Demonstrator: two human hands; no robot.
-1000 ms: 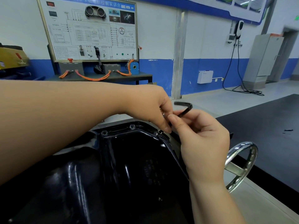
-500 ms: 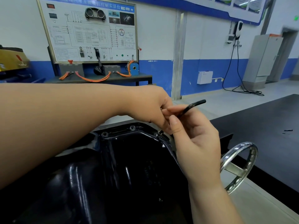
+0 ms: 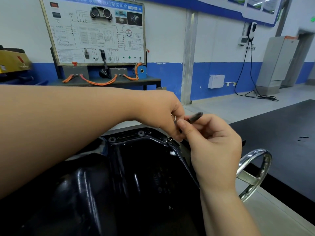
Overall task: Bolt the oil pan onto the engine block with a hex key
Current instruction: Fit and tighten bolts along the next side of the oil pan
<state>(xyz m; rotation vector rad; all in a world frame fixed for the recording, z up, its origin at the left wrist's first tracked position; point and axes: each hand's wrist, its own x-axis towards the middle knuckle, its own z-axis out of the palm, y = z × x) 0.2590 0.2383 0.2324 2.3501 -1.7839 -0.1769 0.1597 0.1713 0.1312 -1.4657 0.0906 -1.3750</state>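
The glossy black oil pan (image 3: 129,176) fills the lower middle, lying upside down on the engine block. Two bolts (image 3: 140,133) sit in its far flange, and a third bolt head (image 3: 169,139) shows at the far right corner. My right hand (image 3: 214,150) pinches the black hex key (image 3: 195,117) by its short arm, just above that corner. My left hand (image 3: 162,113) reaches across from the left and its curled fingertips hold the key's shaft beside the right thumb. The key's lower end is hidden behind the fingers.
A chrome handwheel (image 3: 254,174) sticks out to the right of the pan. A black rubber floor mat (image 3: 281,133) lies beyond it. A training board (image 3: 95,29) on a dark table stands at the back wall, a grey cabinet (image 3: 276,62) at the far right.
The hex key's free arm has swung round between my fingers, from pointing left to pointing up and right. Both hands stay at the pan's far right corner.
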